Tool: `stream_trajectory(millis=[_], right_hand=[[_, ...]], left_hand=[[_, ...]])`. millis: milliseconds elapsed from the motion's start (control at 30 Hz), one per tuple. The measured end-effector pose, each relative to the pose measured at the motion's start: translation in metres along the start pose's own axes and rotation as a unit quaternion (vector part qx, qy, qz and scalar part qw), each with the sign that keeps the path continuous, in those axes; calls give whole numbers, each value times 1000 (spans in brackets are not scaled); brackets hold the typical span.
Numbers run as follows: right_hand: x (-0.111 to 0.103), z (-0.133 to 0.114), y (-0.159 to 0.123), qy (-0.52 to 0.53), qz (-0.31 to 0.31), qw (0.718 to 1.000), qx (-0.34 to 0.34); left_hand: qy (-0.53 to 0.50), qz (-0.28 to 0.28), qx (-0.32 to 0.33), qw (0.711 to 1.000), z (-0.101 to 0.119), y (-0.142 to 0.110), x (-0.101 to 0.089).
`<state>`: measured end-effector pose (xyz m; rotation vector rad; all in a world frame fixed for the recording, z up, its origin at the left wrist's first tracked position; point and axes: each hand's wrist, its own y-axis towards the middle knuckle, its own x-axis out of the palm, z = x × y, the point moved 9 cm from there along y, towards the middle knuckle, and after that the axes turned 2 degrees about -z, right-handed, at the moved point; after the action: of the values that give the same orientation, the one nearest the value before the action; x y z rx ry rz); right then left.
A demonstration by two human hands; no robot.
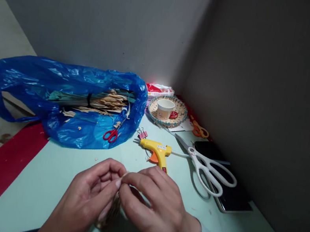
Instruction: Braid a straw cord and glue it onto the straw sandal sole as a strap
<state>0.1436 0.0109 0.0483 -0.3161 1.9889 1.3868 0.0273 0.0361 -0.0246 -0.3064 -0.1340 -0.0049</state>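
Observation:
Close together at the front of the table, my left hand and my right hand meet at their fingertips. Both are pinched on a small brownish braided straw piece, which hangs between them and is largely hidden by the fingers. A pale tip of it shows between the thumbs and index fingers. Just beyond my right hand lies a yellow glue gun with an orange trigger and a glue stick in its back.
A blue plastic bag holds bundled dried straw and red-handled scissors. White scissors rest over a black phone. A woven basket with a paper cup, a pink binder clip and orange scissors lie near the wall.

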Motion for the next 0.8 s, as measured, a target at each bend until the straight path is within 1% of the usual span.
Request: stream_trajectory(millis=[100, 167, 233, 400, 467, 533, 600, 667, 733, 800], right_hand=[[3, 12, -3, 70, -5, 996, 61], [3, 15, -4, 131, -2, 989, 74], [2, 18, -4, 172, 6, 982, 79], [1, 20, -4, 199, 10, 976, 91], [1, 19, -5, 209, 10, 974, 90], [1, 20, -6, 216, 1, 971, 103], [3, 21, -6, 226, -12, 966, 128], [3, 25, -6, 239, -14, 958, 160], [1, 29, -6, 250, -6, 949, 193], [3, 35, -7, 256, -8, 938, 233]], left_hand=[[10, -3, -14, 1000, -2, -2, 1], [19, -11, -9, 1000, -2, -2, 2], [15, -20, -10, 1000, -3, -1, 1], [-8, -15, -41, 999, -12, 1, -2], [-27, -5, -53, 998, -15, 1, -3], [-38, 13, -57, 998, -18, -1, -4], [-33, 40, -33, 998, -16, -3, -8], [-15, 73, 17, 997, -9, -6, -12], [18, 96, 66, 993, -1, -10, -14], [62, 108, 96, 988, 7, -13, -13]])
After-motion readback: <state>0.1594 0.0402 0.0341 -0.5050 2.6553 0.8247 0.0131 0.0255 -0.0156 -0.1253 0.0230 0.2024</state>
